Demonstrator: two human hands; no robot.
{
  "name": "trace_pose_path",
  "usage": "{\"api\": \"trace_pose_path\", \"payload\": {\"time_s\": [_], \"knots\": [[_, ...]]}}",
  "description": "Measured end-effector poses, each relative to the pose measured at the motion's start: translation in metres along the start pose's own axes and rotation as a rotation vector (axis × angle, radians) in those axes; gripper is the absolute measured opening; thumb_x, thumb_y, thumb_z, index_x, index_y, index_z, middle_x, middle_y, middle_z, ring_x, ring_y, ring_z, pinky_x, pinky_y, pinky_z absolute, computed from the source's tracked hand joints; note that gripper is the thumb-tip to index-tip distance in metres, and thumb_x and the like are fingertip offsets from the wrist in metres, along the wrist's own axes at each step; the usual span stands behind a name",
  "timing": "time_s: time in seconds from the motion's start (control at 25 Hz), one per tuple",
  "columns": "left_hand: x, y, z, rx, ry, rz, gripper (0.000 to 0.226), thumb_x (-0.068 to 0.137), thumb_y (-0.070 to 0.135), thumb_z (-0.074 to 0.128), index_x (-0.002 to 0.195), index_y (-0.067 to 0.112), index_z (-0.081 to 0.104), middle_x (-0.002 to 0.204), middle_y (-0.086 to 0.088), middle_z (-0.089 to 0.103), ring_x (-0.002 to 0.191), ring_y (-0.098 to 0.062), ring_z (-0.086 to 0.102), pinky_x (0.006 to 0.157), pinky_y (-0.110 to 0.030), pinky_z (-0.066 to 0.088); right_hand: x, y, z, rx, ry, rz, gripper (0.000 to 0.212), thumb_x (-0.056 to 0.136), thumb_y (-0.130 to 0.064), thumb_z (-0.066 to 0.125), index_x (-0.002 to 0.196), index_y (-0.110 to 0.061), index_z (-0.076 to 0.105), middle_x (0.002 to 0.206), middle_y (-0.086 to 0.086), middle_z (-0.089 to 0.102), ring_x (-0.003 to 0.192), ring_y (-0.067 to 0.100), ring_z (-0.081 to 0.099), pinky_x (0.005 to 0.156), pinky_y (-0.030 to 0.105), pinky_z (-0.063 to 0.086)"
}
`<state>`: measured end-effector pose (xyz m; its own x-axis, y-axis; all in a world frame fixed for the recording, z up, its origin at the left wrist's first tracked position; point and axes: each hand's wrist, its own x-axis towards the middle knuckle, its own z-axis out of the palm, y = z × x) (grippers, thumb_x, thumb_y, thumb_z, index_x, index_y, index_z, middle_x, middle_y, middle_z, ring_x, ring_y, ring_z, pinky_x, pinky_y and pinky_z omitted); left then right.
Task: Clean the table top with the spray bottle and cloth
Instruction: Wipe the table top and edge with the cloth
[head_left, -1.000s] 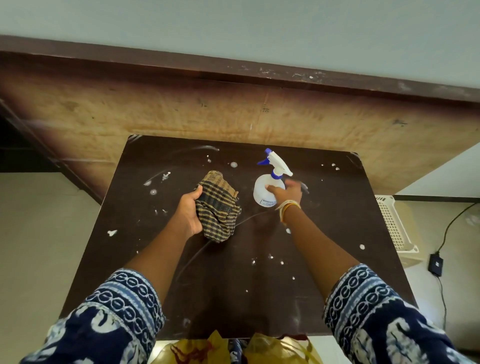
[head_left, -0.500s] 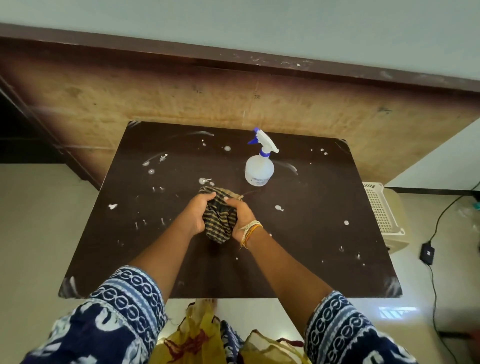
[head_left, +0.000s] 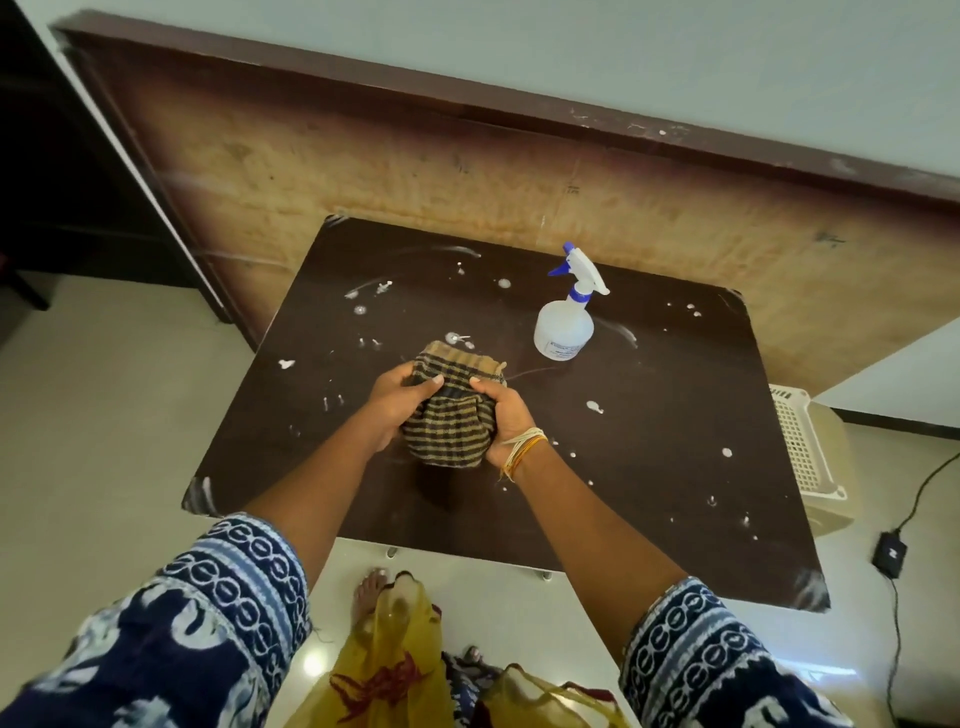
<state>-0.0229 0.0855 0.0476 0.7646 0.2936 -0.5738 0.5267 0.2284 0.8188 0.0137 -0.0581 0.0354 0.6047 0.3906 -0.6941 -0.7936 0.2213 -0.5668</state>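
The checked cloth (head_left: 450, 415), brown and dark striped, is being held bunched above the middle of the dark table top (head_left: 649, 467); it is being gripped from both sides, the left hand (head_left: 397, 405) being curled round its left flank with the thumb laid over the top fold, the right hand (head_left: 506, 421) being curled round its right flank with the thumb pressed on the upper edge; whether the cloth's underside is touching the surface cannot be told; thread bands (head_left: 522, 449), cream and orange, are being worn at the right wrist; the spray bottle (head_left: 564, 322) is being left upright on the table, beyond and to the right of the cloth, apart from both hands, its white trigger head with blue nozzle being turned to the left; white spots and smears (head_left: 595, 407) are being seen scattered over the table top, denser at the far left and along the right side; a wooden board (head_left: 467, 171) is being seen behind the table; a pale perforated basket (head_left: 800, 447) is being seen just beside the table's right edge; a black adapter with cable (head_left: 889, 556) is being seen on the floor at the right; blue patterned sleeves (head_left: 244, 582) are being seen at the lower corners
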Motion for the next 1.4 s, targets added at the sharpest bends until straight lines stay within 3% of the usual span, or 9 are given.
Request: {"api": "trace_pose_path", "payload": {"time_s": [0.24,0.4,0.52,0.6,0.8,1.0,1.12,1.32,1.4], "knots": [[0.054,0.021,-0.058,0.202,0.033,0.114,0.022,0.091,0.020,0.066,0.113,0.025,0.062,0.105,-0.002,0.068,0.088,-0.016,0.065,0.069,-0.034,0.056,0.043,-0.008,0.061,-0.044,0.067,-0.028,0.043,0.089,-0.017,0.053,0.127,0.002,0.059,0.127,0.026,0.061,0.104,0.039,0.063,0.101,0.053,0.047],[0.107,0.034,-0.103,0.341,0.138,0.136,0.036,0.090,0.016,0.067,0.122,0.028,0.058,0.086,-0.002,0.067,0.064,-0.014,0.061,0.053,-0.026,0.048,0.087,-0.025,0.095,-0.186,0.162,-0.100,0.039,0.076,-0.014,0.064,0.110,0.004,0.066,0.107,0.024,0.069,0.105,0.041,0.064,0.098,0.053,0.049],[0.146,0.040,-0.133,0.413,0.206,0.177,0.032,0.089,0.012,0.065,0.120,0.022,0.063,0.076,0.000,0.063,0.063,-0.013,0.058,0.063,-0.031,0.053,0.108,-0.064,0.110,-0.432,0.359,-0.245,0.007,0.083,-0.009,0.062,0.086,-0.006,0.067,0.092,0.016,0.069,0.096,0.035,0.065,0.091,0.044,0.052],[0.169,0.042,-0.148,0.523,0.248,0.248,0.031,0.090,0.009,0.061,0.119,0.018,0.065,0.076,-0.001,0.062,0.069,-0.016,0.058,0.075,-0.034,0.053,0.119,-0.086,0.116,-0.689,0.506,-0.344,0.015,0.086,-0.019,0.059,0.095,-0.010,0.066,0.103,0.014,0.068,0.102,0.034,0.061,0.088,0.037,0.046],[0.220,0.050,-0.169,0.821,0.335,0.383,0.034,0.092,0.016,0.054,0.126,0.019,0.059,0.116,-0.013,0.059,0.100,-0.031,0.061,0.086,-0.041,0.051,0.171,-0.086,0.148,-1.312,0.469,-0.284,0.052,0.095,-0.046,0.049,0.133,-0.010,0.052,0.136,0.017,0.054,0.125,0.038,0.049,0.103,0.042,0.040],[0.262,0.046,-0.188,1.068,0.333,0.384,0.055,0.097,0.030,0.050,0.148,0.019,0.031,0.153,-0.012,0.032,0.137,-0.033,0.036,0.103,-0.051,0.040,0.242,-0.042,0.130,-1.650,0.413,-0.463,0.049,0.099,-0.046,0.037,0.147,-0.035,0.034,0.159,0.000,0.025,0.146,0.026,0.021,0.115,0.053,0.022],[0.273,0.026,-0.199,0.999,0.308,0.326,0.060,0.101,0.038,0.039,0.153,0.024,0.014,0.157,-0.010,0.024,0.138,-0.033,0.035,0.103,-0.053,0.041,0.264,-0.008,0.128,-1.805,0.573,-0.576,0.052,0.100,-0.044,0.027,0.152,-0.036,0.024,0.163,0.004,0.016,0.149,0.029,0.012,0.119,0.053,0.016],[0.272,0.014,-0.201,0.917,0.346,0.402,0.056,0.102,0.026,0.034,0.154,0.021,0.015,0.155,-0.008,0.028,0.126,-0.033,0.049,0.089,-0.049,0.049,0.298,0.006,0.188,-1.996,0.108,-0.803,0.058,0.099,-0.041,0.030,0.155,-0.026,0.019,0.163,0.003,0.017,0.150,0.027,0.012,0.119,0.047,0.016],[0.271,0.014,-0.202,0.885,0.352,0.423,0.055,0.102,0.025,0.033,0.154,0.022,0.016,0.154,-0.008,0.031,0.126,-0.032,0.049,0.088,-0.048,0.048,0.318,-0.019,0.186,-2.002,0.054,-0.818,0.064,0.098,-0.046,0.033,0.155,-0.023,0.017,0.162,0.001,0.019,0.149,0.023,0.015,0.118,0.046,0.020]]}}
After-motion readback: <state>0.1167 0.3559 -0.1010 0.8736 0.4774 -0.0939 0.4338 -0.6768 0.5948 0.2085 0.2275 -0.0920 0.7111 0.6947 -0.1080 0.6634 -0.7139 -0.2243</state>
